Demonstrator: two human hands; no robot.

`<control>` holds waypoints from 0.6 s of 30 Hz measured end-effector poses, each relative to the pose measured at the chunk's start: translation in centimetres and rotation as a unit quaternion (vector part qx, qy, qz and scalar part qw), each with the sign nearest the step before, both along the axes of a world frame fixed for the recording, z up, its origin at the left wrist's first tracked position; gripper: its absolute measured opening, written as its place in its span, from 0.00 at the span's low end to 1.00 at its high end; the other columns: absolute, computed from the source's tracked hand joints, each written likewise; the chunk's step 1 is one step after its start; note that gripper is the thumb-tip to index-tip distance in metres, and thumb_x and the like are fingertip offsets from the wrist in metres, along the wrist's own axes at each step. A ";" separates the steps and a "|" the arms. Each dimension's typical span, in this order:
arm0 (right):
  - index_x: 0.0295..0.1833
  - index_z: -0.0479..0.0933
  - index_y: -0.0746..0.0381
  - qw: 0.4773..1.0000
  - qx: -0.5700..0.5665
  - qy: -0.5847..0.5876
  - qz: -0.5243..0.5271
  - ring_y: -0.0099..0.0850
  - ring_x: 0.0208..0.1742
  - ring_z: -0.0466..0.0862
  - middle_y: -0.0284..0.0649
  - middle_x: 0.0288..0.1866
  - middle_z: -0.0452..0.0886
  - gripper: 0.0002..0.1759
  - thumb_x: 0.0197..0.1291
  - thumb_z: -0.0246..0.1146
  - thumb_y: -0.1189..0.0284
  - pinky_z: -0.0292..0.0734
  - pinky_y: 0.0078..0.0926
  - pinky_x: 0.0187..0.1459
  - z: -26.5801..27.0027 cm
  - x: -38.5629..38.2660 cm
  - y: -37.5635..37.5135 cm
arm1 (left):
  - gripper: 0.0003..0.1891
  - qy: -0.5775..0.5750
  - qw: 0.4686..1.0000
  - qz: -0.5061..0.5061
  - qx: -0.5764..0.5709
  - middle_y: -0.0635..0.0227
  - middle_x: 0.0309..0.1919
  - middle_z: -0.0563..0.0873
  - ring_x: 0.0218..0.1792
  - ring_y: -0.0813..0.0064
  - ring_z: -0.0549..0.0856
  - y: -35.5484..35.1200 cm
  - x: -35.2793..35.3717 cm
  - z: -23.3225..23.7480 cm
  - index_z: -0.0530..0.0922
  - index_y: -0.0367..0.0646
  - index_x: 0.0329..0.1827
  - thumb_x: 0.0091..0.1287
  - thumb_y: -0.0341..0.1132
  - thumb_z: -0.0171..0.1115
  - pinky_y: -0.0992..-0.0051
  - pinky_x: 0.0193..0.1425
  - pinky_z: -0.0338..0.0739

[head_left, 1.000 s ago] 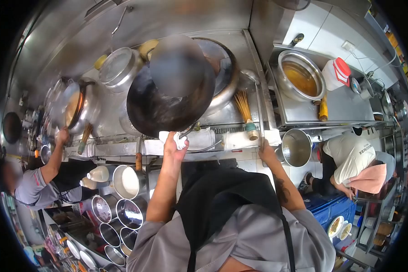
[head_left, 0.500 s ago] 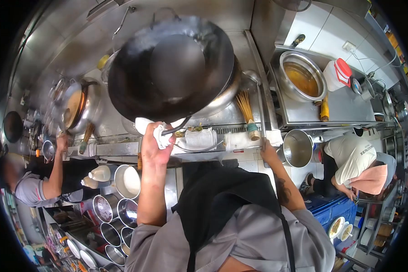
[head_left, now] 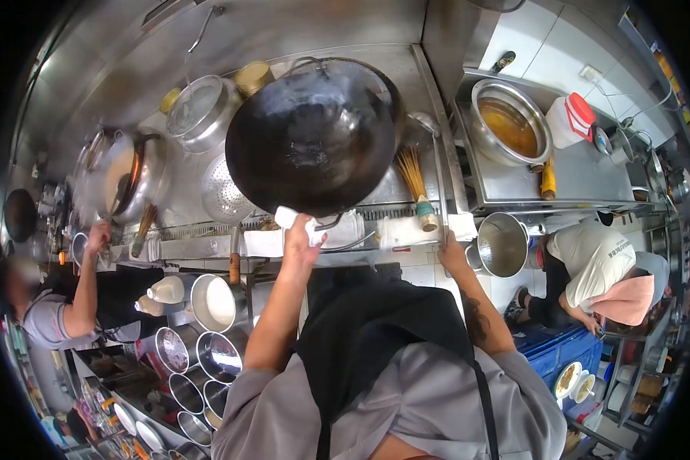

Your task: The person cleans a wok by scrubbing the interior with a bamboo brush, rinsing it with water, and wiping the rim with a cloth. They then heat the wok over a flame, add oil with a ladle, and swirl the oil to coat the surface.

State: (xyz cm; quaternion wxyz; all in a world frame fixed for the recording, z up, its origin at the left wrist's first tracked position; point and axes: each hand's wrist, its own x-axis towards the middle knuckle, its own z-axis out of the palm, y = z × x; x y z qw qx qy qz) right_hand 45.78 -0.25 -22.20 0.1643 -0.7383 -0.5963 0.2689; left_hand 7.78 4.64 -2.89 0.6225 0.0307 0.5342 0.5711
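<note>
A large black wok point(head_left: 310, 153) is over the stove at the centre. My left hand point(head_left: 303, 241) is closed round its near loop handle, with a folded white cloth point(head_left: 287, 218) between palm and metal. To the right, my right hand point(head_left: 453, 254) grips the lower end of a long-handled ladle point(head_left: 441, 180). The ladle's bowl lies at the far right of the stove top. A bamboo brush point(head_left: 413, 180) rests just left of the ladle's handle. Behind the wok, part of another dark round pan's edge shows.
Left of the wok are a perforated strainer point(head_left: 224, 189) and a metal pot point(head_left: 204, 113). A pot of amber liquid point(head_left: 505, 126) stands on the right counter. A co-worker point(head_left: 69, 307) cooks at the left; another person point(head_left: 590, 268) bends over at the right. Several metal containers point(head_left: 219, 356) stand lower left.
The wok has moved right and lowered toward the stove with my left hand on its handle, uncovering the strainer and metal pot. My right hand and the ladle have hardly moved.
</note>
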 end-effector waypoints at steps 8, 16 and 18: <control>0.63 0.57 0.72 0.998 -0.058 -0.025 0.002 0.59 0.48 0.80 0.66 0.43 0.79 0.34 0.49 0.60 0.77 0.76 0.50 0.50 2.3 -0.4 0.5 | 0.02 -0.116 0.992 -0.033 0.040 0.72 0.27 0.80 0.25 0.74 0.77 0.4 -2.5 -3.4 0.74 0.49 0.37 0.64 0.34 0.54 0.71 0.23 0.70; 0.59 0.62 0.64 0.998 -0.049 -0.030 -0.021 0.61 0.46 0.79 0.65 0.40 0.79 0.27 0.52 0.58 0.73 0.74 0.53 0.47 1.4 -0.4 0.9 | 0.03 -0.102 0.994 -0.013 0.031 0.71 0.27 0.81 0.26 0.74 0.79 0.6 -4.0 0.0 0.75 0.48 0.37 0.63 0.34 0.55 0.72 0.23 0.71; 0.58 0.62 0.64 0.999 -0.047 -0.023 -0.014 0.61 0.46 0.79 0.65 0.40 0.79 0.26 0.51 0.58 0.74 0.74 0.54 0.47 1.1 -0.1 0.8 | 0.03 -0.145 0.989 -0.010 0.033 0.70 0.25 0.81 0.23 0.72 0.79 0.5 -4.5 2.5 0.76 0.47 0.35 0.63 0.34 0.55 0.73 0.22 0.71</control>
